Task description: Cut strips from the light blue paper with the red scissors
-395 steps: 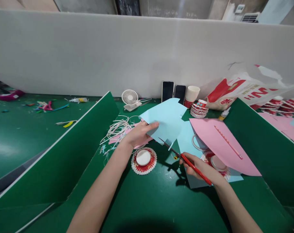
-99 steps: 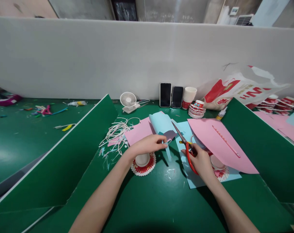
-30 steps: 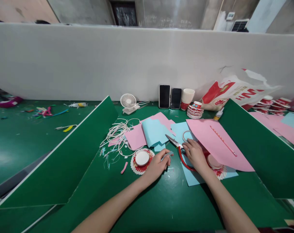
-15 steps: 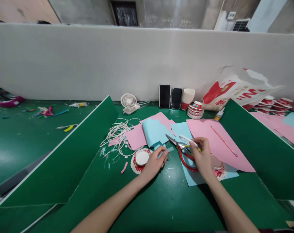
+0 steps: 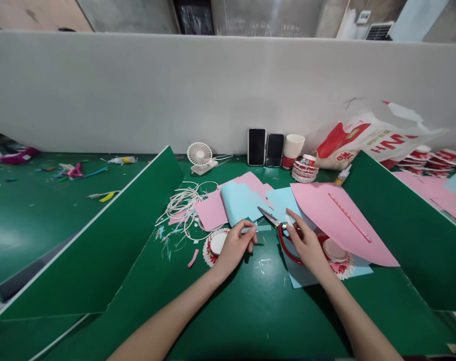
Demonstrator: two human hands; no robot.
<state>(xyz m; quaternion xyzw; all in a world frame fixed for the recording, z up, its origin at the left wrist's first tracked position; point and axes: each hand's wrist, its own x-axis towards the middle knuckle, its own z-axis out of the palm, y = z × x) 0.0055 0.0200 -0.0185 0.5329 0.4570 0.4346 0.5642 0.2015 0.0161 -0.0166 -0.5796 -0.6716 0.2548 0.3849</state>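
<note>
My right hand (image 5: 306, 243) is above the red-handled scissors (image 5: 284, 235), a thin white loop (image 5: 289, 217) pinched between thumb and forefinger. The loop is turned nearly edge-on. My left hand (image 5: 237, 243) has its fingers curled in over the thumb; anything inside them is too small or hidden to name. Under its wrist sits a frilled red and white paper cup piece (image 5: 217, 242) with a round white base. A similar cup piece (image 5: 335, 250) lies by my right wrist, on light blue paper (image 5: 305, 276). Blue card (image 5: 241, 200) curls up beyond my left hand.
White cord (image 5: 182, 205) lies tangled at left among scraps. Pink paper (image 5: 348, 220) carries a pink pencil-like stick (image 5: 350, 218). Behind stand a small fan (image 5: 200, 155), two phones (image 5: 257, 147), paper cups (image 5: 293, 149), a glue bottle (image 5: 342, 175). Green dividers (image 5: 100, 250) flank the space.
My right hand has shifted slightly left, its fingers straighter, and the white loop has turned from an open oval to edge-on. My left hand has drawn slightly away from a blue strip.
</note>
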